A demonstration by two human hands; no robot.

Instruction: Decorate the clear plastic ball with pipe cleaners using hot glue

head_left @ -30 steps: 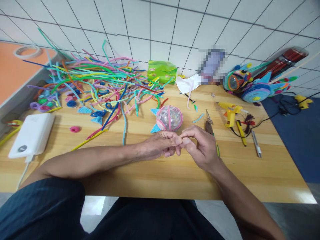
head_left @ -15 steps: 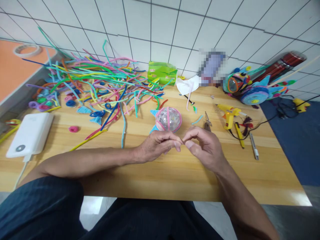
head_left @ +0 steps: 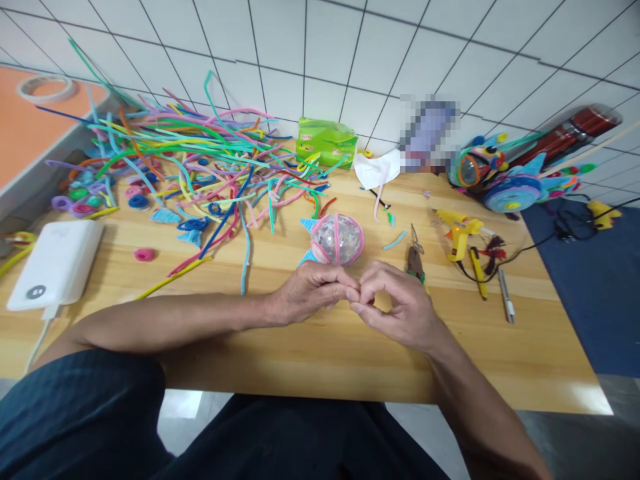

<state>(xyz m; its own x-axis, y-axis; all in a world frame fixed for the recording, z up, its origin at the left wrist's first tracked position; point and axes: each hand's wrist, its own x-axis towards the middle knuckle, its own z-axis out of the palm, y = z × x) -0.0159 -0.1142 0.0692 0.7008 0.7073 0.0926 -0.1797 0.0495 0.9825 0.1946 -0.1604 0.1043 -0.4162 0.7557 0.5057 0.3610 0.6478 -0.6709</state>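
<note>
My left hand (head_left: pixel 320 291) is closed in a pinch, its thumb and fingertips pressed together above the table. Against them meet the fingertips of my right hand (head_left: pixel 399 305), also pinched, thumb and forefinger curved into a ring. Whatever lies between the fingertips is too small or hidden to make out. Just beyond my hands rests a clear, shiny ball (head_left: pixel 338 239) banded with pink pipe cleaner, with light blue fin-like pieces (head_left: pixel 307 227) on its left side. Pliers (head_left: pixel 415 261) lie past my right hand, partly covered by it.
A heap of coloured pipe cleaners (head_left: pixel 200 157) spreads over the back left. A white power bank (head_left: pixel 56 265) with a cable stands at left. To the right are a yellow glue gun (head_left: pixel 458 233), a yellow cutter (head_left: pixel 479 273), a grey pen-like tool (head_left: pixel 506 295) and a blue coiled fish-like craft (head_left: pixel 515 192).
My right hand has shifted slightly left and its fingertips now press against those of my left hand. More of the pliers shows. The ball has stayed in place.
</note>
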